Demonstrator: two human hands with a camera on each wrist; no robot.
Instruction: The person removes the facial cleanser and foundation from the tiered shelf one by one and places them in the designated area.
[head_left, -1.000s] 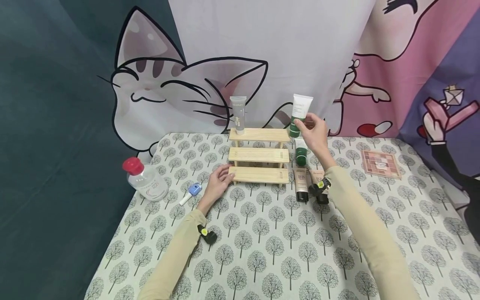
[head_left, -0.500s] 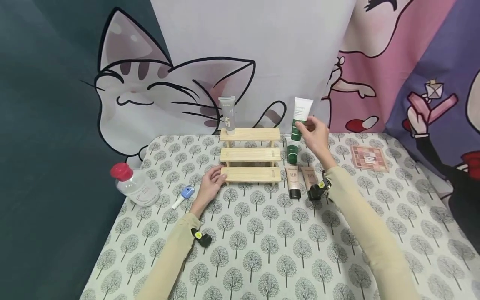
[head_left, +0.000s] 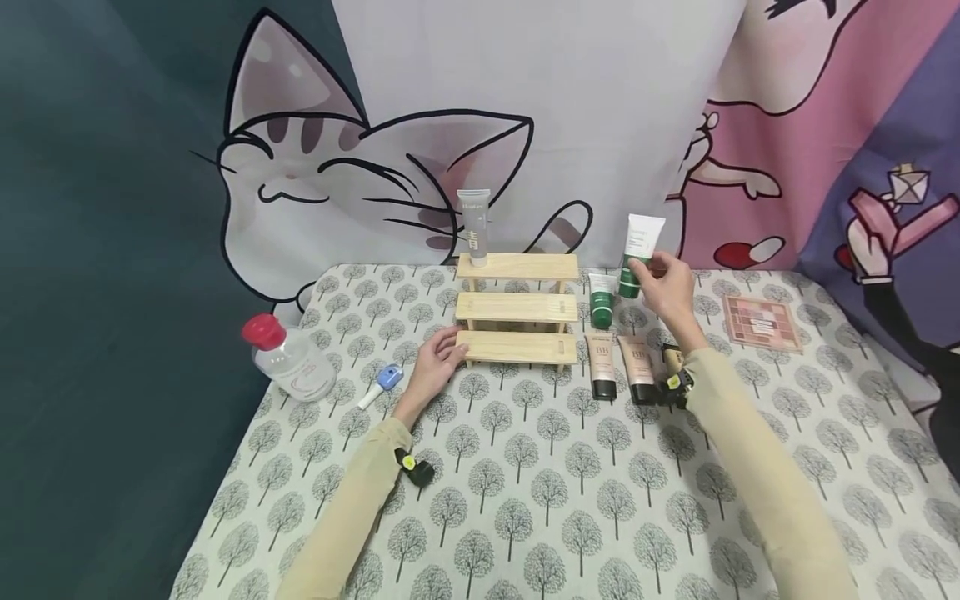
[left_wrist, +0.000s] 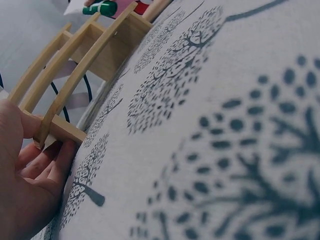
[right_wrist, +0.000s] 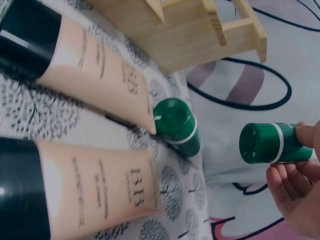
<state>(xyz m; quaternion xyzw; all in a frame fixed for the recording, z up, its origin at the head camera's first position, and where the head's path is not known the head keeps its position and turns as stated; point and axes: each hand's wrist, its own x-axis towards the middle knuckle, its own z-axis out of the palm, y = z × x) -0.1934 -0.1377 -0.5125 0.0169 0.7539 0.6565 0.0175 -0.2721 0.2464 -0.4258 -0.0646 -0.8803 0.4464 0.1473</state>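
My right hand [head_left: 670, 287] pinches a green-and-white squeeze tube [head_left: 638, 254], cap down, above the table to the right of the wooden three-step display stand [head_left: 517, 308]. In the right wrist view, the tube's green cap [right_wrist: 260, 143] sticks out past the thumb and fingers. My left hand [head_left: 433, 367] grips the left end of the stand's lowest step, thumb above and fingers below in the left wrist view. A grey tube [head_left: 474, 229] stands upright on the top step, at its left end. A second green-and-white tube [head_left: 602, 302] is right of the stand.
Two beige BB cream tubes [head_left: 602, 367] with black caps lie in front of the second green tube. An eyeshadow palette [head_left: 762, 323] lies at the right. Left are a red-capped clear bottle [head_left: 294, 358] and a blue-and-white object [head_left: 382, 384]. A printed curtain [head_left: 600, 100] hangs behind.
My right hand has carried the green-and-white tube rightward and lower, away from the stand's top step. The left hand keeps its grip on the stand. The head view swung briefly and came back.
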